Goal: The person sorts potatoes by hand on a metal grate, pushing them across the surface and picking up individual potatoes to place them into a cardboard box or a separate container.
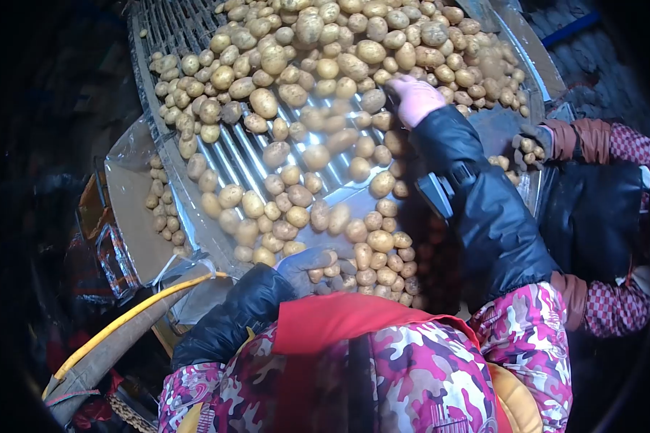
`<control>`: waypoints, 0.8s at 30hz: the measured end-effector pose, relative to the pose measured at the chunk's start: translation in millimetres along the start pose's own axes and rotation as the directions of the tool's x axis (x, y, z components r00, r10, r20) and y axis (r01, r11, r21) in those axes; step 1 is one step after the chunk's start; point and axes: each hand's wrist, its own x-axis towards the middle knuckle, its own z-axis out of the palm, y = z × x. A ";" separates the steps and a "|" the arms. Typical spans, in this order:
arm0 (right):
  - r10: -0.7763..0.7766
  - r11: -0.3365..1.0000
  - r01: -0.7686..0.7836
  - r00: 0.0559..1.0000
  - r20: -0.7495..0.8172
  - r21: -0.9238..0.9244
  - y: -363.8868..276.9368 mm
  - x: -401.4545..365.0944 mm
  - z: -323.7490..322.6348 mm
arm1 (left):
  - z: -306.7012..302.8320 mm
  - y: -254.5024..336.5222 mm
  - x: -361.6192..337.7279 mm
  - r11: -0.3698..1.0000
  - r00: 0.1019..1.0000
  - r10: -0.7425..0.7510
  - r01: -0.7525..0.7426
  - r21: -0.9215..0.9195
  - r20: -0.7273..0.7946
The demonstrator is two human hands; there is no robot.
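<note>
Bed (189,193): metal, strewn with potatoes (368,52)
Spread: heaped thick along the bed's far edge, thinner mid-bed, bunched by the near edge
Shiny bars (232,160): gleaming bare in the gaps, mid-bed
Slats (172,29): dark, at the far left corner
Smooth sheet (345,195): glimpsed nearward of the bars

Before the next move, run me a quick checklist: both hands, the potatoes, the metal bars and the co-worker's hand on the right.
1. Both hands in view: ok; left hand close to the body, right hand reaching farther out.
2. Right hand at the potatoes: ok, it is by the large heap.
3. Right hand's grip: cannot tell; its fingertips are unclear.
4. Metal bars clear of potatoes: not ok, many lie across them.
5. Bars moving or stopped: cannot tell from a single picture.
6. Co-worker's hand apart from the right hand: ok, it is off to the right with small potatoes.
</note>
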 end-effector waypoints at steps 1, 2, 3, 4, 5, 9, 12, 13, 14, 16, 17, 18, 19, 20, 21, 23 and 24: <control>0.070 0.995 -0.063 0.993 0.097 -0.073 -12.7 6.3 -1.9 | 1.0 0.5 -0.3 1.000 1.000 -0.004 0.004 0.002 -0.002; 0.143 0.981 -0.115 0.972 0.184 -0.156 -28.3 14.8 -11.3 | 7.3 4.6 -1.0 1.000 1.000 -0.006 0.006 0.006 0.000; 0.145 0.972 -0.107 0.974 0.177 -0.207 -42.1 12.1 -20.7 | 16.2 6.4 -6.0 1.000 0.999 0.013 -0.012 0.027 -0.045; 0.158 0.970 -0.108 0.960 0.230 -0.216 -42.4 13.6 -18.8 | 14.0 4.6 -5.3 1.000 0.999 0.005 -0.005 0.023 -0.037; 0.173 0.968 -0.109 0.944 0.282 -0.228 -38.9 17.0 -16.2 | 9.4 2.1 -2.6 1.000 1.000 -0.003 0.003 0.020 -0.027; 0.229 0.971 -0.210 0.955 0.189 -0.113 -24.7 11.7 -5.8 | 26.1 9.1 -12.9 0.998 0.993 -0.027 0.021 -0.053 -0.116; 0.246 0.969 -0.243 0.930 0.274 -0.045 1.4 8.9 -7.1 | 2.2 -1.4 -2.0 0.996 0.999 0.013 -0.010 -0.086 0.037; 0.252 0.963 -0.266 0.940 0.230 0.030 0.7 -2.4 -16.9 | 2.0 -2.1 -5.1 0.999 0.999 0.024 -0.023 -0.037 0.022; 0.260 0.954 -0.283 0.947 0.187 0.104 -2.6 -14.5 -22.9 | 3.4 -2.1 -8.0 0.999 0.999 0.035 -0.035 0.010 0.008; 0.172 0.970 -0.153 0.981 -0.091 0.187 -25.4 -26.4 -24.5 | 4.0 -2.0 -5.8 0.998 0.998 0.057 -0.057 0.006 -0.009; 0.026 0.980 0.004 0.989 -0.147 0.199 -45.8 -27.6 -32.6 | 3.7 -2.6 -3.4 0.998 0.998 0.053 -0.054 -0.042 -0.017; -0.114 0.966 0.157 0.972 -0.207 0.206 -69.4 -25.6 -43.7 | 3.8 -3.8 -3.6 0.995 0.999 0.047 -0.049 -0.084 -0.026; -0.215 0.965 0.232 0.966 -0.143 0.118 -90.9 -17.5 -50.7 | 6.0 -4.1 -4.9 0.994 0.998 0.051 -0.054 -0.097 -0.029; -0.311 0.949 0.314 0.947 -0.076 0.034 -109.4 -6.7 -53.5 | 9.4 -2.1 -6.8 0.992 0.998 0.060 -0.064 -0.108 -0.033; -0.376 0.923 0.378 0.926 0.032 -0.077 -121.5 6.6 -48.8 | 11.0 0.0 -8.5 0.990 0.997 0.070 -0.075 -0.117 -0.039; -0.317 0.942 0.325 0.943 0.097 -0.082 -128.0 28.1 -9.1 | 1.3 -1.4 -4.7 0.990 0.995 0.089 -0.084 -0.113 0.037; -0.253 0.960 0.266 0.957 0.141 -0.089 -132.4 33.2 -1.7 | -3.1 -2.3 -3.0 0.989 0.992 0.097 -0.088 -0.116 0.076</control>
